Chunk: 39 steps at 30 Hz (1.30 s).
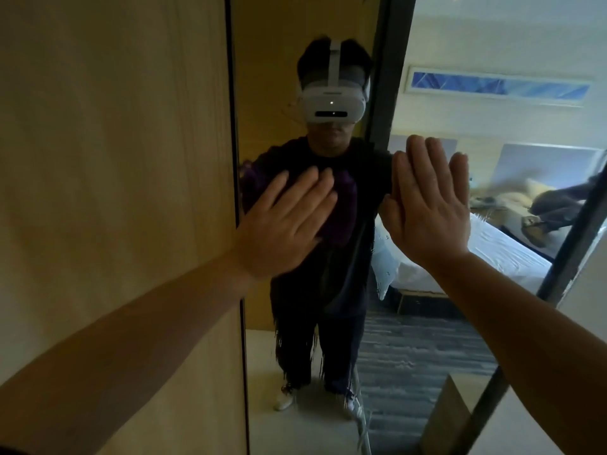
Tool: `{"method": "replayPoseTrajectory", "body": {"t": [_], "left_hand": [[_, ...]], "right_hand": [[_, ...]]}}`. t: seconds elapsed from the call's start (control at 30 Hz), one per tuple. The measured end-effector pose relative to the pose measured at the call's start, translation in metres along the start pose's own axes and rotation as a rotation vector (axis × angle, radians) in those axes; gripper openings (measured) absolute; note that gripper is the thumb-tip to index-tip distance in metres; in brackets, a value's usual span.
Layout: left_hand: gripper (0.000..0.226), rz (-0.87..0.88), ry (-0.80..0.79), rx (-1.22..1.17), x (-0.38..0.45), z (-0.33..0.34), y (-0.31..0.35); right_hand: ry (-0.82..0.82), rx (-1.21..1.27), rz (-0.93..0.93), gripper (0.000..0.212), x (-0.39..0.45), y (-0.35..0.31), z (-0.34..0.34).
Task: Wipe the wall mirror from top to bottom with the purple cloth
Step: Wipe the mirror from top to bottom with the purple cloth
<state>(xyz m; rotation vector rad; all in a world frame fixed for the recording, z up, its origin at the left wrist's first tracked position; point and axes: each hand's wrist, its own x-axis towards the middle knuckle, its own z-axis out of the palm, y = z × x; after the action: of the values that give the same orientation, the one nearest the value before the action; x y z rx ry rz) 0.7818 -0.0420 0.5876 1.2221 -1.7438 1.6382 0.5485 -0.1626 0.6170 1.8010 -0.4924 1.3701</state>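
Note:
The tall wall mirror (427, 339) has a dark frame and fills the middle and right of the view. It reflects a person in dark clothes wearing a white headset. My left hand (285, 221) lies flat with fingers spread and presses the purple cloth (341, 208) against the glass at chest height, near the mirror's left edge. The cloth shows past my fingertips, mostly to the right of them. My right hand (430, 205) rests flat and open on the glass to the right, palm against its own reflection, holding nothing.
A light wooden wall panel (115, 159) runs along the mirror's left side. The mirror's dark right frame (571, 251) slants down at the far right. The glass reflects a white bed (492, 254) and grey carpet. A wooden furniture corner (460, 418) is at the lower right.

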Motion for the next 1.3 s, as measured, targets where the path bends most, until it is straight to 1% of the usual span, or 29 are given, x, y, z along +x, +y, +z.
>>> {"method": "replayPoseTrajectory", "body": {"t": [0.07,0.17,0.23,0.3,0.37,0.47,0.53,0.63,0.77,0.8,0.87,0.9,0.93,1.0,1.07,1.13,1.17,1.23,1.3], "left_hand": [[0.064,0.023,0.012,-0.017,-0.042,0.011,0.021],[0.063,0.073,-0.071,-0.008,-0.117,0.021,0.056],[0.056,0.103,-0.131,0.001,-0.167,0.023,0.082],[0.052,0.079,-0.193,-0.012,-0.199,0.024,0.103],[0.051,0.028,-0.216,-0.026,-0.204,0.023,0.109],[0.049,-0.008,-0.257,-0.092,-0.186,0.008,0.108],[0.043,-0.093,-0.239,-0.197,-0.164,-0.004,0.105],[0.036,-0.243,-0.127,-0.314,-0.108,-0.022,0.091],[0.025,-0.239,0.112,-0.226,-0.004,-0.035,0.047],[0.031,-0.236,0.167,-0.208,0.025,-0.037,0.035],[0.056,-0.207,0.246,-0.161,0.080,-0.042,0.014],[0.061,-0.187,0.279,-0.131,0.105,-0.042,0.006],[0.059,-0.174,0.299,-0.104,0.128,-0.040,-0.001],[0.051,-0.163,0.284,-0.050,0.161,-0.033,-0.006],[0.050,-0.132,0.175,0.013,0.172,-0.022,0.000],[0.053,-0.127,0.064,0.064,0.162,-0.010,0.013],[0.055,-0.126,0.037,0.080,0.152,-0.006,0.020],[0.060,-0.092,0.018,0.103,0.131,-0.001,0.033],[0.061,-0.043,0.031,0.108,0.109,0.004,0.045]], "right_hand": [[0.011,-0.003,0.000,0.057,-0.001,0.002,0.000],[0.013,0.018,0.000,0.056,-0.001,0.002,0.000],[0.015,0.025,0.005,0.055,-0.001,0.002,0.000],[0.016,0.029,0.012,0.056,-0.002,0.002,0.000],[0.009,0.037,0.016,0.056,-0.002,0.001,-0.002],[-0.023,0.101,0.028,0.054,0.000,0.002,-0.009],[-0.065,0.180,0.028,0.052,-0.001,0.007,-0.017],[-0.102,0.220,0.056,0.053,-0.006,0.026,-0.037],[-0.203,0.125,0.119,0.062,-0.019,0.072,-0.055],[-0.218,0.109,0.131,0.063,-0.023,0.085,-0.057],[-0.215,0.096,0.132,0.065,-0.029,0.104,-0.057],[-0.200,0.086,0.118,0.063,-0.032,0.110,-0.055],[-0.183,0.072,0.104,0.061,-0.034,0.114,-0.052],[-0.130,0.047,0.081,0.058,-0.037,0.117,-0.045],[-0.063,0.023,0.055,0.057,-0.038,0.118,-0.039],[-0.024,0.009,0.039,0.057,-0.039,0.120,-0.034],[-0.010,0.008,0.034,0.057,-0.040,0.120,-0.033],[0.018,0.005,0.027,0.054,-0.041,0.121,-0.033],[0.027,0.010,0.021,0.052,-0.041,0.120,-0.032]]}}
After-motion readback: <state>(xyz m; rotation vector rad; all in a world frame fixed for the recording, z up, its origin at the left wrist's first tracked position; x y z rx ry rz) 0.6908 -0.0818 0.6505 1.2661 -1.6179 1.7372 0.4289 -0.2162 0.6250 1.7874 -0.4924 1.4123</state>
